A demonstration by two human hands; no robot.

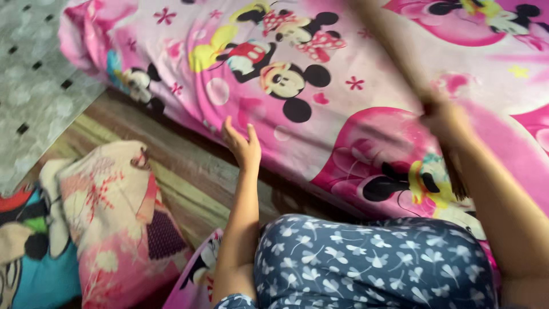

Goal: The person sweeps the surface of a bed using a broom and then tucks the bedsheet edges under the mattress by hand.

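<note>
The knee [372,263] in dark blue cloth with white flowers is nearest, at the bottom centre. To its right, the right hand [443,117] is closed around one broom [394,51]. The broom is blurred, thin and brown; its long axis runs diagonally from the top centre down to the right, bristles low near the wrist. The left hand [243,143] is open, fingers spread, at the edge of the bed sheet [343,114], pink with cartoon mice. Two pillows [108,223] lie at lower left.
</note>
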